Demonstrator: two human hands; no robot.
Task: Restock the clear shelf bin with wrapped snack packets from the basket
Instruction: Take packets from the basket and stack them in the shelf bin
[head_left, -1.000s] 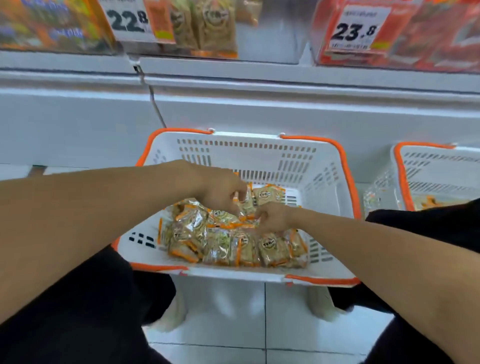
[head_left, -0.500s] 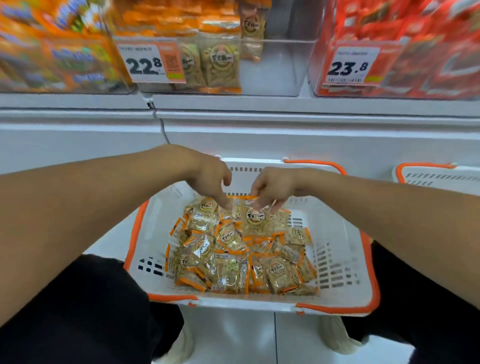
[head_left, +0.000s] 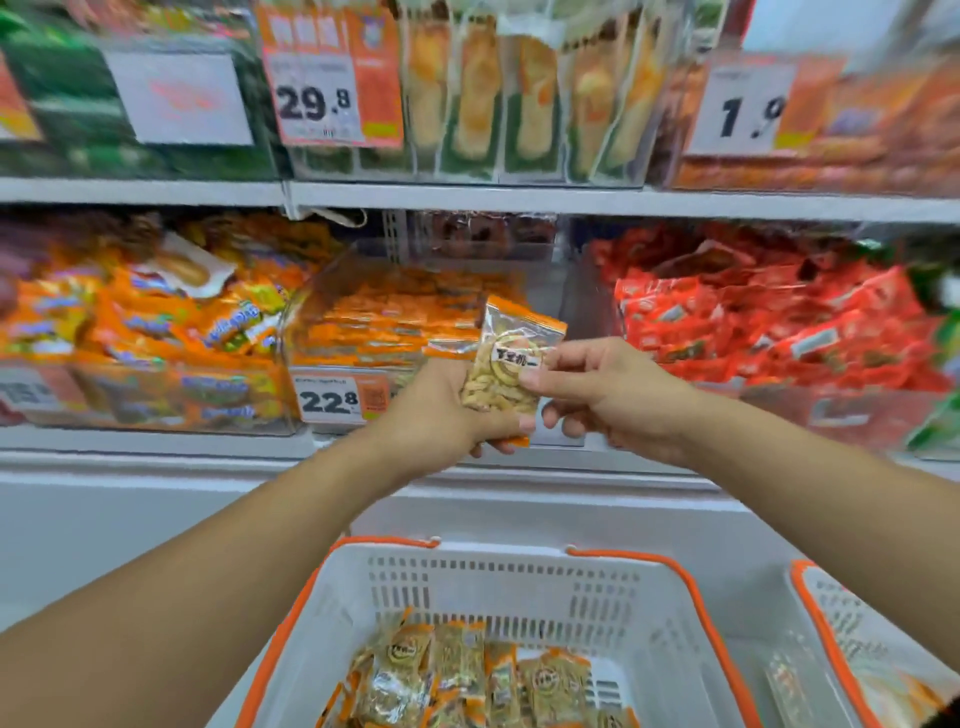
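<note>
- One snack packet (head_left: 511, 358) is up at shelf height, centre of frame, just in front of the clear shelf bin (head_left: 384, 332); not yet inside it.
- Left hand (head_left: 447, 410) cups the packet's lower end from beneath, fingers curled round it.
- Right hand (head_left: 605, 389) pinches the packet's right edge between thumb and fingertips; its other fingers are loosely curled.
- Bin, centre of frame above the 22.8 price tag (head_left: 340, 397), already holds rows of orange-edged packets; its right part looks sparser, though blur hides detail.
- Basket (head_left: 519, 587), bottom centre, has a good pile of packets (head_left: 467, 675) left, roughly a dozen or more showing.
- Judgement: restock is mid-course. This packet wants placing, and many basket trips remain.
</note>
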